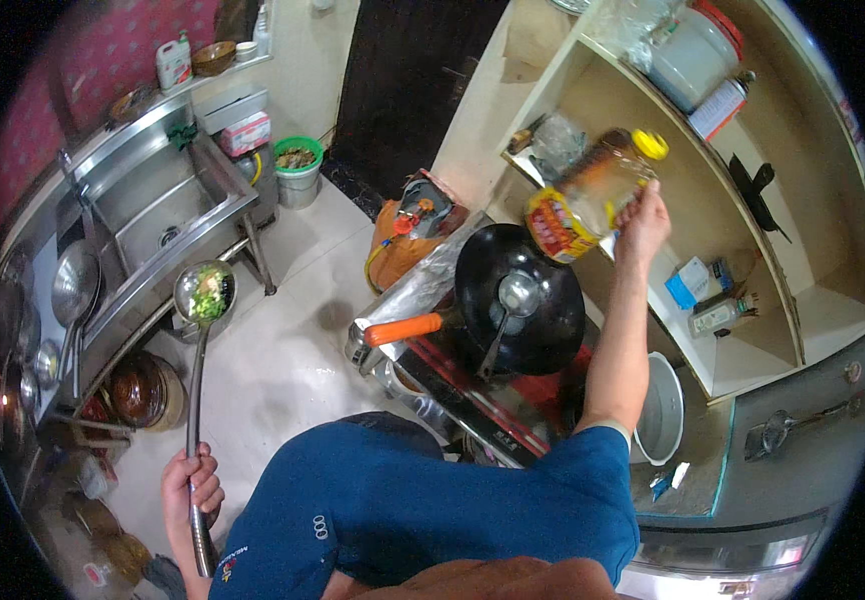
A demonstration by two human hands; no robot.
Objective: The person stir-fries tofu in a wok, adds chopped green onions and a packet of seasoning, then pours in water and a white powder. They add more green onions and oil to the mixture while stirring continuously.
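Note:
My left hand (191, 484) grips the long metal handle of a ladle (196, 397). Chopped green pieces and some pale bits (209, 296) fill its bowl, which is out over the floor. On the other side, my right hand (644, 221) holds a clear plastic bottle (586, 187) with a yellow cap and a yellow-red label. The bottle is tilted above the far right rim of a black wok (477, 262). That wok sits on a stove (504, 420) and has an orange handle (402, 328). A second metal ladle (519, 294) rests inside it.
Left is a stainless steel sink (155, 202), with a strainer ladle (76, 274) beside it. A green-rimmed bucket (298, 180) and an orange gas cylinder (391, 259) stand on the floor. Open shelves (627, 97) and a pale basin (661, 409) are at right.

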